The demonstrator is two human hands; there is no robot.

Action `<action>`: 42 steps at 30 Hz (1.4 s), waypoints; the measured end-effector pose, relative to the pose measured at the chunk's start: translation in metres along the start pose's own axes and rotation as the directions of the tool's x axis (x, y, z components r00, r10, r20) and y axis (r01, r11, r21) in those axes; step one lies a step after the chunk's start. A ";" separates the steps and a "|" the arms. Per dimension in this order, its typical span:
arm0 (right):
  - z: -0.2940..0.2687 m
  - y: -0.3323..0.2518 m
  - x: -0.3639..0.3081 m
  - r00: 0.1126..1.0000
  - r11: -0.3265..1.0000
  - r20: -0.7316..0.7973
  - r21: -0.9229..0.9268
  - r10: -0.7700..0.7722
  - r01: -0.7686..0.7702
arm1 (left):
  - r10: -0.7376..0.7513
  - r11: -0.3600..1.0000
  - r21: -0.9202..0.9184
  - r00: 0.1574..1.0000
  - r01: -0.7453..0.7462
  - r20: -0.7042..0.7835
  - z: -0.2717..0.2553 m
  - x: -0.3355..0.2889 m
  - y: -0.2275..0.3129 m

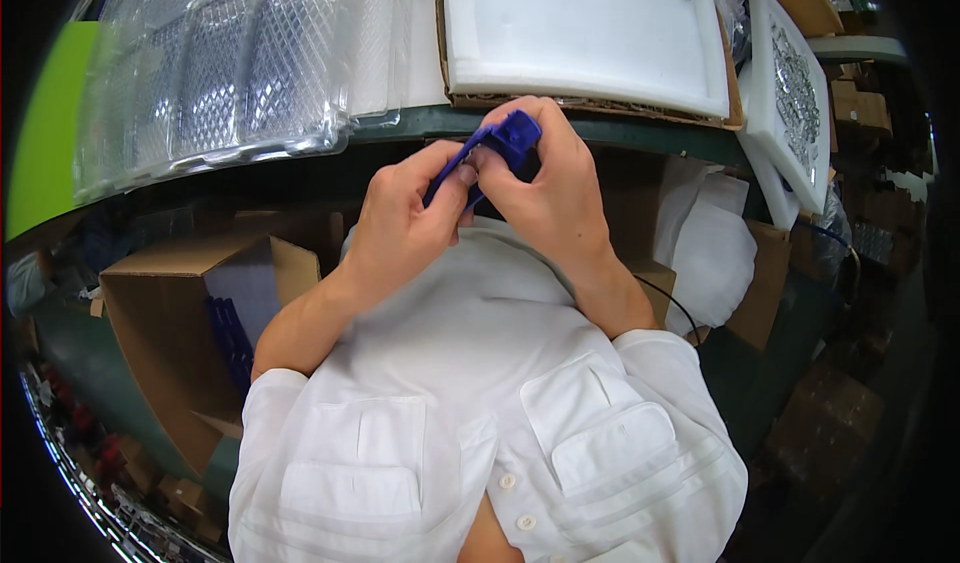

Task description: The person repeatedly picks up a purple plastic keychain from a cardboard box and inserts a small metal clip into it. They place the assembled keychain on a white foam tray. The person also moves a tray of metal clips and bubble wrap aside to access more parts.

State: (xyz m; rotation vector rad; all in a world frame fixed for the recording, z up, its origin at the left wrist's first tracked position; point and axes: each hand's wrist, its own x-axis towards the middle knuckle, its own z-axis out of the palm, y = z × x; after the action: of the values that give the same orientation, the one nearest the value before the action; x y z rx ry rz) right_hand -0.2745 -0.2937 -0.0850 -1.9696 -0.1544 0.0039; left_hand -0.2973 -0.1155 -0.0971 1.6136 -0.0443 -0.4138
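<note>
Both hands meet in front of my chest, close to the near edge of the workbench, around a blue plastic part (515, 135). It has a long narrow body and a blocky, hollow end that points up and to the right. My left hand (415, 198) pinches the narrow lower end between thumb and fingers. Round the blocky end my right hand (545, 178) is closed, its thumb pressed on the middle of the part. Whether a smaller piece lies between the thumbs is hidden by the fingertips.
Clear plastic blister trays (240, 73) are stacked on the bench at left, by a bright green panel (50, 133). A white foam sheet (585, 33) lies ahead, and a white tray of small metal pieces (795, 93) leans at right. Below left, an open cardboard box (165, 303) holds blue parts (230, 338).
</note>
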 end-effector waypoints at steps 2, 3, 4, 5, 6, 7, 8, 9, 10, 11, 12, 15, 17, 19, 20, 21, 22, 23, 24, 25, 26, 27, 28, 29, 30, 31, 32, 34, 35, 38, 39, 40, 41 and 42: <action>0.002 0.007 0.003 1.000 0.999 -0.003 -0.029 -0.025 0.025 | -0.047 0.999 -0.014 0.999 0.047 -0.006 0.001 0.002 -0.004; 0.000 0.009 0.009 0.998 0.997 0.030 0.050 0.055 -0.056 | -0.055 0.998 0.004 0.998 0.055 0.002 -0.001 0.007 -0.002; 0.000 0.010 0.011 0.998 0.990 0.030 0.130 0.056 -0.059 | -0.062 0.998 0.024 0.998 0.062 0.010 -0.003 0.010 0.000; 0.000 0.013 0.011 0.998 0.976 0.030 0.209 0.056 -0.061 | -0.061 0.998 0.029 0.997 0.060 0.042 -0.006 0.010 0.006; -0.002 0.014 0.016 0.998 0.957 0.030 0.286 0.048 -0.055 | -0.055 0.998 0.037 0.996 0.052 0.072 -0.009 0.009 0.014; -0.007 0.007 0.015 0.994 0.888 0.048 0.446 0.101 -0.112 | -0.047 0.998 0.044 0.994 0.043 0.102 -0.013 0.007 0.022; -0.012 0.008 0.014 0.999 0.846 0.022 0.532 0.039 -0.045 | -0.009 1.000 -0.025 0.990 0.013 0.144 -0.016 0.002 0.026; -0.017 0.014 0.013 0.999 0.794 -0.017 0.606 -0.028 0.032 | 0.041 0.995 -0.094 0.981 -0.024 0.188 -0.020 -0.001 0.030; -0.024 0.021 0.013 0.994 0.733 -0.059 0.672 -0.095 0.110 | 0.097 0.985 -0.164 0.969 -0.060 0.229 -0.024 -0.005 0.035; -0.032 0.032 0.011 0.984 0.721 -0.038 0.675 -0.177 0.155 | 0.028 0.994 -0.106 0.956 0.004 0.292 -0.030 -0.010 0.043; -0.035 0.033 0.010 0.967 0.718 -0.056 0.659 -0.248 0.223 | 0.120 0.980 0.110 0.937 -0.165 0.328 -0.036 -0.009 0.047; -0.045 0.032 0.009 0.920 0.769 -0.084 0.524 -0.383 0.367 | 0.447 0.804 0.328 0.868 -0.496 0.217 -0.024 -0.013 0.054; -0.051 0.028 0.012 0.898 0.775 -0.111 0.468 -0.426 0.426 | 0.522 0.735 0.389 0.830 -0.555 0.198 -0.019 -0.010 0.056; -0.055 0.031 0.011 0.888 0.783 -0.128 0.429 -0.441 0.450 | 0.559 0.694 0.420 0.805 -0.585 0.199 -0.016 -0.008 0.056; -0.057 0.031 0.013 0.888 0.792 -0.131 0.409 -0.440 0.453 | 0.551 0.702 0.413 0.810 -0.580 0.201 -0.015 -0.005 0.057; -0.058 0.031 0.014 0.888 0.800 -0.135 0.392 -0.439 0.454 | 0.542 0.710 0.409 0.816 -0.573 0.203 -0.015 -0.004 0.059; -0.060 0.032 0.015 0.889 0.807 -0.139 0.375 -0.437 0.455 | 0.532 0.718 0.404 0.822 -0.566 0.205 -0.014 -0.002 0.061; -0.061 0.035 0.016 0.885 0.804 -0.144 0.374 -0.443 0.463 | 0.524 0.724 0.401 0.826 -0.561 0.209 -0.013 0.000 0.062; -0.062 0.037 0.019 0.879 0.798 -0.150 0.374 -0.452 0.473 | 0.518 0.728 0.400 0.829 -0.557 0.212 -0.013 0.003 0.065; -0.064 0.039 0.021 0.874 0.792 -0.157 0.373 -0.460 0.484 | 0.511 0.731 0.399 0.832 -0.553 0.216 -0.012 0.006 0.068; -0.065 0.038 0.021 0.899 0.831 -0.172 0.343 -0.403 0.438 | 0.504 0.728 0.409 0.834 -0.551 0.226 -0.012 0.009 0.070; -0.068 0.033 0.023 0.913 0.862 -0.195 0.307 -0.358 0.403 | 0.510 0.714 0.420 0.827 -0.561 0.237 -0.012 0.014 0.075; -0.072 0.030 0.024 0.924 0.890 -0.221 0.272 -0.311 0.364 | 0.516 0.699 0.430 0.819 -0.571 0.250 -0.014 0.020 0.081; -0.080 0.033 0.022 0.941 0.913 -0.206 0.257 -0.268 0.316 | 0.511 0.681 0.467 0.823 -0.564 0.248 -0.017 0.025 0.089; -0.084 0.030 0.021 0.949 0.915 -0.250 0.306 -0.191 0.264 | 0.521 0.657 0.490 0.815 -0.573 0.254 -0.022 0.036 0.098; -0.091 0.031 0.020 0.943 0.930 -0.280 0.265 -0.179 0.255 | 0.539 0.622 0.515 0.800 -0.590 0.264 -0.029 0.053 0.110; -0.100 0.034 0.020 0.935 0.944 -0.313 0.225 -0.166 0.243 | 0.538 0.618 0.537 0.807 -0.575 0.246 -0.033 0.076 0.123; -0.114 0.042 0.023 0.919 0.957 -0.358 0.164 -0.167 0.237 | 0.434 0.675 0.614 0.893 -0.409 0.118 -0.042 0.131 0.147; -0.120 0.044 0.026 0.914 0.960 -0.369 0.146 -0.171 0.238 | 0.540 0.598 0.638 0.832 -0.484 0.125 -0.057 0.174 0.143; -0.136 0.047 0.032 0.893 0.981 -0.429 0.060 -0.139 0.182 | 0.495 0.706 0.598 0.868 -0.381 -0.032 -0.095 0.306 0.155; -0.139 0.043 0.035 0.879 0.988 -0.469 0.070 -0.087 0.135 | 0.477 0.734 0.584 0.876 -0.348 -0.078 -0.108 0.349 0.160; -0.145 0.044 0.038 0.863 0.994 -0.496 0.006 -0.092 0.110 | 0.454 0.761 0.569 0.882 -0.311 -0.125 -0.121 0.387 0.163; -0.152 0.046 0.043 0.850 0.995 -0.516 -0.054 -0.101 0.085 | 0.487 0.744 0.594 0.857 -0.306 -0.170 -0.143 0.420 0.161; -0.156 0.047 0.051 0.843 0.992 -0.525 -0.105 -0.118 0.073 | 0.523 0.724 0.627 0.822 -0.288 -0.226 -0.174 0.443 0.159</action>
State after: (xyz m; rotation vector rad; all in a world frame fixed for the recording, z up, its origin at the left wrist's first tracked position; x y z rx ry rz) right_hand -0.2075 -0.4495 -0.0631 -1.9671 0.1151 -0.6212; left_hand 0.2004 -0.0866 -0.0429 2.1869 -0.2469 0.3257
